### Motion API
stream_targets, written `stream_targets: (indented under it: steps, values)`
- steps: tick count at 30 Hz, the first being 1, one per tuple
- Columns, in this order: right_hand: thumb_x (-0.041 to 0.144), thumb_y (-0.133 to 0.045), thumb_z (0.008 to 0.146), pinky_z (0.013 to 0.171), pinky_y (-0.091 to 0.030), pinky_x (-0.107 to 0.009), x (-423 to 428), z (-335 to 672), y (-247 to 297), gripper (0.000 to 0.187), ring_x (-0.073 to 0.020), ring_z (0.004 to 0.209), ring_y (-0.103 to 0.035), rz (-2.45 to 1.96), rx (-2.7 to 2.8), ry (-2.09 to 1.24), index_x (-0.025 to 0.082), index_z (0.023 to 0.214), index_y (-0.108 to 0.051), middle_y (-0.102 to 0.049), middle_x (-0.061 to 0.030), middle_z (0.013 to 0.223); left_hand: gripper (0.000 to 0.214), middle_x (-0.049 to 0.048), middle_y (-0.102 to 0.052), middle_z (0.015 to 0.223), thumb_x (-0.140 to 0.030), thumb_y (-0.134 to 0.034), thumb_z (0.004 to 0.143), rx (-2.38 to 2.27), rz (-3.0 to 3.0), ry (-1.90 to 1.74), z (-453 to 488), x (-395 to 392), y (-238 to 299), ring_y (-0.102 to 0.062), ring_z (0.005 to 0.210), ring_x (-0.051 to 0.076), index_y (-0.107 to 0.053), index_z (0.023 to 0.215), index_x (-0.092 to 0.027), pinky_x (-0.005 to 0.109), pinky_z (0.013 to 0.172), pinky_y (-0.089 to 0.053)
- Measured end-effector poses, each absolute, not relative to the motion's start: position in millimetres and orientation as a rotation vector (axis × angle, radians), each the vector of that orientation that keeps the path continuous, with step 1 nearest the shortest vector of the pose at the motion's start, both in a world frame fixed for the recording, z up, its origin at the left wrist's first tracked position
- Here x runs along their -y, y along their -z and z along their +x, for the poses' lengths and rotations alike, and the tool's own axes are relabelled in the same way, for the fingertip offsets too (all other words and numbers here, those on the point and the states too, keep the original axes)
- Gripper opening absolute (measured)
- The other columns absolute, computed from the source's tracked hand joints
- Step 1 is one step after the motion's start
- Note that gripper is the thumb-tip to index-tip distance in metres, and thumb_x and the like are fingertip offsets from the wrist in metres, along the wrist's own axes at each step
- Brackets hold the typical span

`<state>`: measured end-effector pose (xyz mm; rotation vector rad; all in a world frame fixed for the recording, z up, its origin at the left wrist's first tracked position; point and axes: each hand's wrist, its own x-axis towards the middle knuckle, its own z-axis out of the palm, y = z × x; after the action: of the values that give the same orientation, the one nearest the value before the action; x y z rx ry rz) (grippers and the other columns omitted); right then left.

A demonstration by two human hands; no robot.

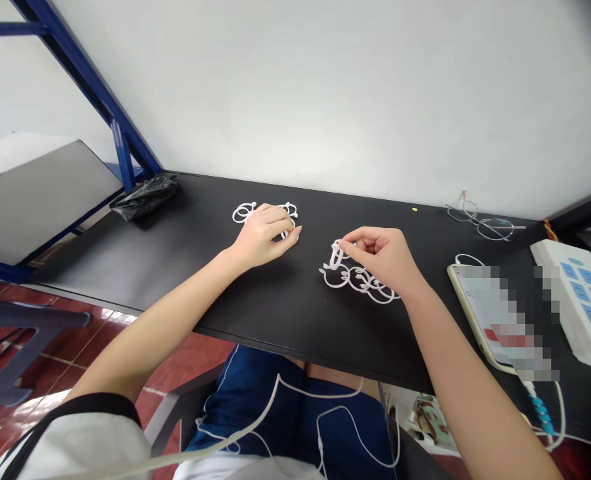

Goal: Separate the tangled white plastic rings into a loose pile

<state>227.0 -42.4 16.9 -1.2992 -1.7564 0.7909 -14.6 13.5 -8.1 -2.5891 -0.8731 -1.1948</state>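
Observation:
My left hand [261, 235] lies over a small group of white plastic rings [242, 213] on the black table. Its fingers are curled, with thumb and forefinger closed around part of a ring; the palm hides most of that group. Further right, my right hand [383, 257] pinches a white plastic ring [336, 256] between thumb and forefinger. That ring hangs just above, or touches, a loose cluster of similar open rings [360, 283] with small pronged ends. Part of this cluster is hidden under my right hand and wrist.
On the right lie a phone [480, 320] with a charging cable, a white power strip [573, 293] and wire-framed glasses [477, 220] near the wall. A black plastic bag [145, 196] rests at the table's [195, 220] left end, beside a blue metal frame [120, 150].

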Motion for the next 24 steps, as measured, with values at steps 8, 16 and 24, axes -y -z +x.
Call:
stream_targets:
  steps: [8,16,24]
  values:
    - [0.039,-0.071,0.076,0.045,-0.031,-0.024,41.8,225.0,-17.6,0.023,-0.0066,0.044,-0.029,-1.242,1.649,-0.696,0.017,0.07,-0.071,-0.034,0.0074,0.046,0.028,0.0038,-0.065,0.07,-0.028,-0.053,0.092,0.822,-2.743,1.184,-7.7,-7.4,9.8,-0.058,0.068,0.015,-0.055,0.066,-0.019,0.032,0.068,-0.043]
    - [0.035,-0.071,0.079,0.045,-0.03,-0.024,44.7,223.0,-18.2,0.02,-0.0071,0.046,-0.03,-1.159,1.572,-0.607,0.017,0.074,-0.074,-0.035,0.0065,0.048,0.044,0.0098,-0.062,0.108,-0.041,-0.068,0.082,0.973,-3.249,1.23,14.1,11.6,4.3,-0.06,0.089,0.017,-0.058,0.117,-0.017,0.03,0.076,-0.051]
    - [0.033,-0.069,0.08,0.045,-0.03,-0.024,45.5,223.4,-18.6,0.017,-0.0065,0.045,-0.03,-1.137,1.538,-0.589,0.017,0.075,-0.073,-0.035,0.0071,0.047,0.028,0.0026,-0.064,0.071,-0.04,-0.064,0.086,1.385,-3.645,1.483,24.5,11.2,7.6,-0.057,0.061,0.009,-0.066,0.084,-0.012,0.021,0.058,-0.046]
